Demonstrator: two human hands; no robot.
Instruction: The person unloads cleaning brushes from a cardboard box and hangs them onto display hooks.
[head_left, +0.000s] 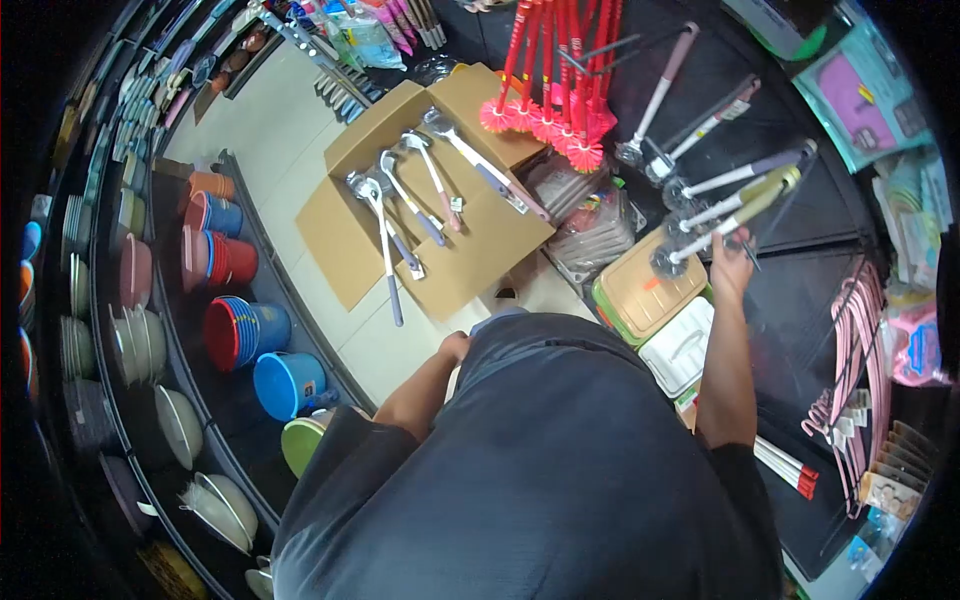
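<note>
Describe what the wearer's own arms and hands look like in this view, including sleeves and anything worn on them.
Both arms come out of short, dark, loose sleeves of a dark shirt with no visible markings. The forearms are bare. The left hand is partly hidden; the right hand wears no glove. No watch or bracelet shows on either arm.

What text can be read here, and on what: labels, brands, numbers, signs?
None legible.
White tags on long-handled tools at the cardboard box: too small.
Markings on red handles: too small.
Hanger tags: too small.
Blue bucket sticker: too small.
</note>
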